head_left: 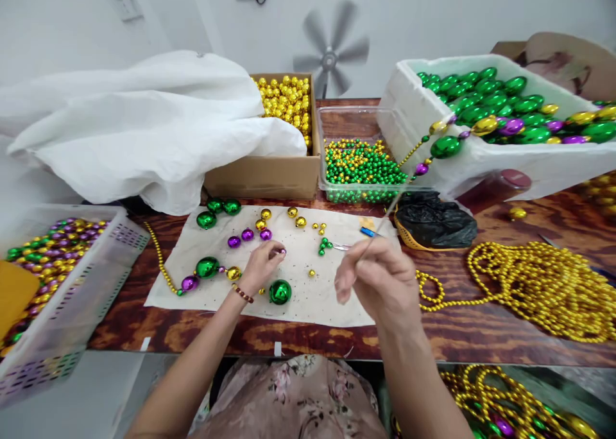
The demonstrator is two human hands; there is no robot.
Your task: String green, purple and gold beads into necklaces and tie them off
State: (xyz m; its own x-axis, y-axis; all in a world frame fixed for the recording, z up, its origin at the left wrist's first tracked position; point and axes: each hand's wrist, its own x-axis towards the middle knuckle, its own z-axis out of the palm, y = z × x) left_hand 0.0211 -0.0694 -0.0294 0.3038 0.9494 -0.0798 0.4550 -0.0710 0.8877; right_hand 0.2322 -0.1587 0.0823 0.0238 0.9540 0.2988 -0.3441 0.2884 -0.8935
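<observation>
- Two-handed, worked above a pale cloth (332,292) spread on the wooden tabletop (192,334).
- Pinched with the left hand (260,269) on something tiny, probably a small purple bead (283,251), though mostly covered by the fingers (273,247).
- Clenched the right hand (385,276) around a thin cord (393,204), running up toward a bead strand (445,147) in front of the white foam box (403,99).
- Had a green ball (280,292) on the cloth, just beside the left hand.
- Had three purple balls (247,234) beyond that hand, and a row of mixed beads (208,267) to its left.
- Had a clear tub (356,187) of small beads farther back and gold bead chain (553,291) heaped on the right.
</observation>
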